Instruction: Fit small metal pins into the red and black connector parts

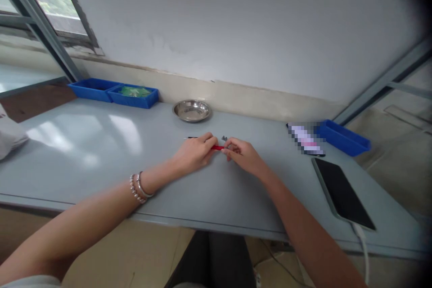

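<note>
Over the middle of the grey table (216,193), my left hand (195,153) is closed around a thin red stick-like object (218,147), whose exact kind I cannot make out. My right hand (241,155) pinches the other end of it, with thumb and fingertips together. Just beyond the fingers lie a few tiny dark metallic pieces (224,137), too small to name. A thin dark item (192,137) shows partly behind my left hand, most of it hidden.
A round steel dish (191,111) stands by the wall. Two blue bins (96,90) sit at back left, one holding green packets (135,92). To the right are a phone (305,139), a blue tray (344,137) and a tablet (342,193) with a white cable (363,245).
</note>
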`<control>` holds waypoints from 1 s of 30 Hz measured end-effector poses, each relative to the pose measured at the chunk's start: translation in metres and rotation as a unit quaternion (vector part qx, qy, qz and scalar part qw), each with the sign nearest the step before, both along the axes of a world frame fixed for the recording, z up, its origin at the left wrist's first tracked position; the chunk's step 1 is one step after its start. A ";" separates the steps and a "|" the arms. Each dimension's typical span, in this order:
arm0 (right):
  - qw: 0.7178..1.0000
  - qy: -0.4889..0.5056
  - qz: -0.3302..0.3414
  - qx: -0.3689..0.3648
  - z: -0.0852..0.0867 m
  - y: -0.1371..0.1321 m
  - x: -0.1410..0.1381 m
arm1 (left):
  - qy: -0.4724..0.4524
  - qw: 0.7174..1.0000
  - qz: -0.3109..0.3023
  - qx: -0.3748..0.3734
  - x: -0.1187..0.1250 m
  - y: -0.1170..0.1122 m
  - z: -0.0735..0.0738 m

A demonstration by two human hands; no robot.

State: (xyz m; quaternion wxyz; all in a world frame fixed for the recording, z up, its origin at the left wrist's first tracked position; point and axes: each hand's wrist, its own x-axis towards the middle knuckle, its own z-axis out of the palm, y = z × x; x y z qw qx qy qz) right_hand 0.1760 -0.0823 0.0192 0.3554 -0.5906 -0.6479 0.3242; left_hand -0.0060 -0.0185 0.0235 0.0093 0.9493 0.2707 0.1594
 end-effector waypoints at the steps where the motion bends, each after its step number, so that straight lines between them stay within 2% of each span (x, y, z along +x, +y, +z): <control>1: 1.000 -0.008 0.003 0.005 0.000 0.000 0.000 | -0.001 1.000 -0.002 0.002 0.000 0.000 -0.001; 4: 0.999 -0.042 -0.004 0.021 -0.001 0.001 0.000 | -0.002 1.000 -0.009 -0.004 0.000 0.000 0.000; 6: 0.998 -0.043 -0.039 0.036 -0.003 0.002 0.002 | -0.001 1.000 -0.002 -0.010 -0.001 0.001 0.003; 8: 0.993 -0.047 -0.087 0.065 -0.006 0.006 0.006 | -0.008 0.999 0.033 -0.009 -0.003 0.007 0.008; 11: 0.976 -0.095 -0.141 0.138 -0.015 0.013 0.015 | -0.031 0.992 0.120 -0.005 -0.009 0.024 0.014; 13: 0.962 -0.135 -0.161 0.176 -0.025 0.018 0.021 | -0.039 0.985 0.169 -0.010 -0.015 0.039 0.013; 16: 0.949 -0.178 -0.172 0.194 -0.041 0.027 0.026 | -0.017 0.979 0.199 -0.040 -0.023 0.062 0.005; 21: 0.946 -0.229 -0.149 0.176 -0.058 0.038 0.026 | 0.016 0.984 0.167 -0.060 -0.027 0.076 -0.007; 26: 0.935 -0.268 -0.155 0.173 -0.057 0.041 0.019 | 0.044 0.985 0.143 -0.082 -0.023 0.069 -0.005; 30: 0.934 -0.267 -0.169 0.166 -0.054 0.041 0.018 | 0.042 0.983 0.161 -0.076 -0.022 0.063 -0.001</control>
